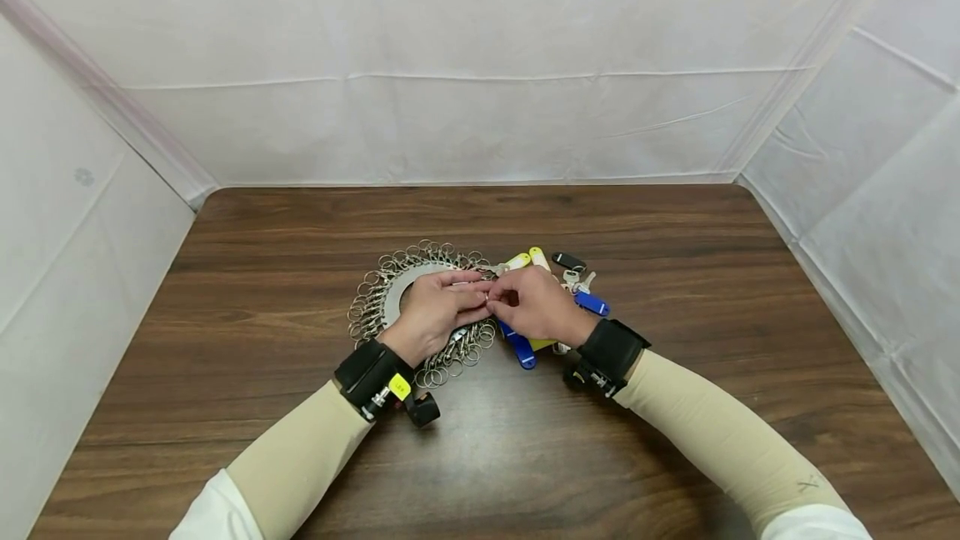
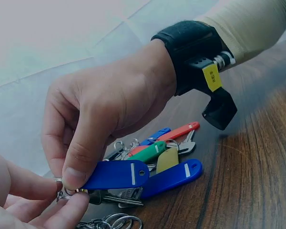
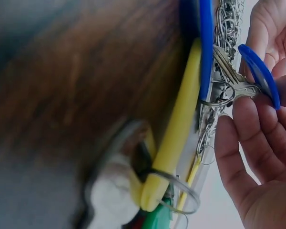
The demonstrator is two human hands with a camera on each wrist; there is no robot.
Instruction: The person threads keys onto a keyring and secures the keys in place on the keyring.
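Observation:
My left hand [image 1: 435, 311] lies over a grey metal hoop [image 1: 393, 300] fringed with small rings and clips. Its fingertips pinch a small split ring [image 2: 59, 192] at the hoop's right side. Opposite, my right hand [image 1: 543, 307] has its fingers curled, with thumb and fingertips pinching that ring where a blue key tag [image 2: 119, 174] is attached. In the right wrist view, a silver key [image 3: 245, 89] sits beside the blue tag at the fingertips. Fingers partly hide how ring, key and tag join.
Tagged keys lie in a loose pile under and right of my right hand: yellow tags [image 1: 538, 257], a black tag [image 1: 568, 261], a blue tag [image 1: 592, 302], plus green [image 2: 150, 151] and red [image 2: 181, 131] ones. White sheeting [image 1: 480, 123] stands behind the brown table [image 1: 262, 273].

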